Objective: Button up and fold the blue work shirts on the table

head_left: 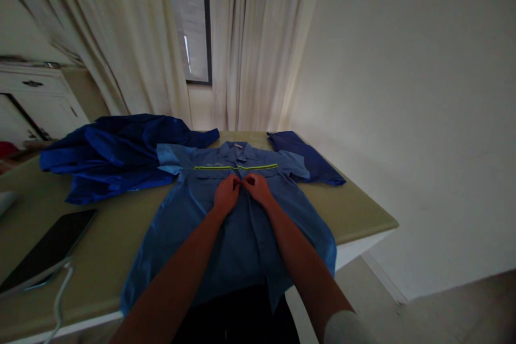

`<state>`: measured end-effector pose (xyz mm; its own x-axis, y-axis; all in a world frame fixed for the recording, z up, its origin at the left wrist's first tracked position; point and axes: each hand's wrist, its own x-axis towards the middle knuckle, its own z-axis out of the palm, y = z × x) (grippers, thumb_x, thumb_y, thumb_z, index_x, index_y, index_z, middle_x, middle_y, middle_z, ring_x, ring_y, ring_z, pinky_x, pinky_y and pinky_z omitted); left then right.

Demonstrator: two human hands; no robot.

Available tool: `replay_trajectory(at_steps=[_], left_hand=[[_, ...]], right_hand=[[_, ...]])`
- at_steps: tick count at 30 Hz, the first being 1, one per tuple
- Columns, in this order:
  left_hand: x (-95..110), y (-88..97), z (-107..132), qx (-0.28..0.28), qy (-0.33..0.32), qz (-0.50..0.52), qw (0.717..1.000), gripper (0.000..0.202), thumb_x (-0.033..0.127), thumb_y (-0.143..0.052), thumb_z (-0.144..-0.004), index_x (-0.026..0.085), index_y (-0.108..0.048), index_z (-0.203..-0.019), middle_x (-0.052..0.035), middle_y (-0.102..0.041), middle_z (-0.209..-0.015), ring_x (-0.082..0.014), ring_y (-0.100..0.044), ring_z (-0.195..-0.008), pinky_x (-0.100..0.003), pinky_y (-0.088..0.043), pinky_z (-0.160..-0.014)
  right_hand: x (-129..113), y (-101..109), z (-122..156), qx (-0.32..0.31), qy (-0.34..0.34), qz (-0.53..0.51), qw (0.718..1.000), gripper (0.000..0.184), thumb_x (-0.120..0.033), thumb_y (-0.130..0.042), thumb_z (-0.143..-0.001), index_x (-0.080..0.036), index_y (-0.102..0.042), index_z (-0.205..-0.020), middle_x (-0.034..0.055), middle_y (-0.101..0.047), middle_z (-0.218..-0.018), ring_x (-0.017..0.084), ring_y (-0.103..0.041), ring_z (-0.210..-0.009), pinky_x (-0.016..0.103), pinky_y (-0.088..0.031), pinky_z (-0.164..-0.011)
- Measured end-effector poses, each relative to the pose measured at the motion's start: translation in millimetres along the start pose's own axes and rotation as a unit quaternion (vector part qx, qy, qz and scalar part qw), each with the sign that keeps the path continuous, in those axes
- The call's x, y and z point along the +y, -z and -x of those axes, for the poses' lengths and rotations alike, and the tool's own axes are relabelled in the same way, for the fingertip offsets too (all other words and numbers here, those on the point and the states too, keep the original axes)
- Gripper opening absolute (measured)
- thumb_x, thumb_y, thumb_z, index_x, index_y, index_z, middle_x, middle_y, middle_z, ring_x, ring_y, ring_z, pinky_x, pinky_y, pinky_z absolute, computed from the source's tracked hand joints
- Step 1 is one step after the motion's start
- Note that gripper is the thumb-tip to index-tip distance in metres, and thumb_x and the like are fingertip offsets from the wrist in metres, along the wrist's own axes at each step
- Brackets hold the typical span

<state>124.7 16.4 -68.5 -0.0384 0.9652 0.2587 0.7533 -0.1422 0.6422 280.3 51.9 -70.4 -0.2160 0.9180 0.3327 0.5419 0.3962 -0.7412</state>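
Note:
A light blue short-sleeved shirt (237, 231) with a yellow-green stripe across the chest lies flat, front up, on the olive tabletop (355, 209). My left hand (226, 194) and my right hand (257, 188) meet at the shirt's front placket just below the stripe. Both hands have their fingers pinched together on the fabric edge there. What lies between the fingertips is too small to see. The shirt's hem hangs over the near table edge.
A heap of dark blue garments (116, 156) lies at the back left. A folded dark blue piece (306, 158) sits at the back right. A dark tablet (48, 250) and a white cable (60, 295) lie at the near left. Curtains and a wall stand behind.

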Motion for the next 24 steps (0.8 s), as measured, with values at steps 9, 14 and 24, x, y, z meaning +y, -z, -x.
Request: replay_trajectory(at_steps=[9, 14, 24], left_hand=[[1.1, 0.7, 0.4, -0.012, -0.013, -0.001, 1.0, 0.011, 0.017, -0.059, -0.093, 0.022, -0.064, -0.101, -0.0051, -0.074, -0.102, -0.0201, -0.068, -0.096, -0.031, -0.049, -0.086], [1.0, 0.8, 0.6, -0.013, 0.0, 0.007, 1.0, 0.013, 0.016, -0.059, -0.093, 0.022, -0.063, -0.104, -0.0044, -0.074, -0.104, -0.0192, -0.068, -0.097, -0.03, -0.049, -0.087], [2.6, 2.2, 0.8, -0.018, -0.001, 0.003, 1.0, 0.014, 0.015, -0.059, -0.093, 0.022, -0.063, -0.105, -0.0051, -0.074, -0.106, -0.0194, -0.068, -0.099, -0.031, -0.049, -0.089]], right_hand=[[-2.4, 1.3, 0.9, -0.009, 0.011, 0.014, 1.0, 0.011, -0.015, -0.065, -0.08, -0.017, -0.072, -0.088, 0.0017, -0.072, -0.077, 0.016, -0.064, -0.071, 0.025, -0.046, -0.069], [-4.0, 1.9, 0.7, -0.016, -0.014, 0.009, 1.0, 0.012, -0.017, -0.067, -0.08, -0.015, -0.074, -0.089, 0.0031, -0.074, -0.078, 0.017, -0.066, -0.073, 0.026, -0.048, -0.07], [-1.9, 2.6, 1.2, -0.014, -0.008, 0.003, 1.0, 0.009, -0.02, -0.07, -0.081, -0.017, -0.074, -0.088, 0.0024, -0.075, -0.08, 0.017, -0.066, -0.074, 0.026, -0.05, -0.071]])
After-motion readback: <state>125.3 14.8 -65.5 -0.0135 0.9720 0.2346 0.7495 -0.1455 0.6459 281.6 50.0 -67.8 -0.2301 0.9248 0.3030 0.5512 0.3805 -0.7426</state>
